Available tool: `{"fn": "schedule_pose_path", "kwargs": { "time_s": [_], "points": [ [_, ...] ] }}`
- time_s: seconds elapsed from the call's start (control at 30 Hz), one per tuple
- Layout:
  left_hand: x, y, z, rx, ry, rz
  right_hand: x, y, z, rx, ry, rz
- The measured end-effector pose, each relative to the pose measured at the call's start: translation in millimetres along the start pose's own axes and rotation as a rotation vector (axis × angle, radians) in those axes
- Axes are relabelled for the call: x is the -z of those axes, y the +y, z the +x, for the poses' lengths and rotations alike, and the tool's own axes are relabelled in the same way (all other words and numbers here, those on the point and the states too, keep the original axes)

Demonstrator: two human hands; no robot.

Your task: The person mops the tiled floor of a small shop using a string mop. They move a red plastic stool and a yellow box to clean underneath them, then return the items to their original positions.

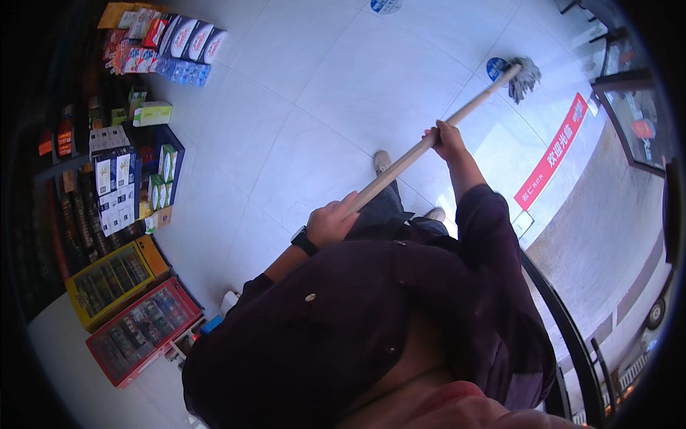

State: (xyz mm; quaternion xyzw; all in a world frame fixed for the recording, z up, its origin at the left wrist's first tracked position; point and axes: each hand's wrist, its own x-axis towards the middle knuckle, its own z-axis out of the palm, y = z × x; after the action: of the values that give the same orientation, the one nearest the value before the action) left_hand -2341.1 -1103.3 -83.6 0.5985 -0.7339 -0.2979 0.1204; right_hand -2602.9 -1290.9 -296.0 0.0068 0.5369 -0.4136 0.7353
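A mop [471, 106] with a pale wooden handle slants across the view, its grey string head [525, 80] lying on the tiled floor at the far right. My left hand [331, 223], with a dark watch on the wrist, is closed around the near end of the handle. Farther along, my right hand [449, 140] grips the handle around its middle. Beside the mop head is a round blue floor sticker [496, 69], partly covered by the handle.
Shelves with boxes [114, 179] and wrapped packs [189, 39] line the left. Yellow [107, 282] and red [143, 329] display cases stand at the lower left. A red floor strip [550, 154] lies near the doorway at right, by a glass door [632, 125]. My shoes [382, 161] are below the handle.
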Motion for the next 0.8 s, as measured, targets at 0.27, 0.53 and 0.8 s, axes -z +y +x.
{"fn": "schedule_pose_path", "kwargs": {
  "time_s": [0.27,0.53,0.8],
  "points": [
    [76,-79,64,0.296,0.029,0.072,-118,94,121,0.793,-0.202,-1.556],
    [183,-94,51,0.322,0.280,0.189,-309,157,110,0.518,-0.297,-1.580],
    [195,-61,65,0.224,0.581,0.355,-349,155,80,0.706,-0.808,-1.617]
  ]
}}
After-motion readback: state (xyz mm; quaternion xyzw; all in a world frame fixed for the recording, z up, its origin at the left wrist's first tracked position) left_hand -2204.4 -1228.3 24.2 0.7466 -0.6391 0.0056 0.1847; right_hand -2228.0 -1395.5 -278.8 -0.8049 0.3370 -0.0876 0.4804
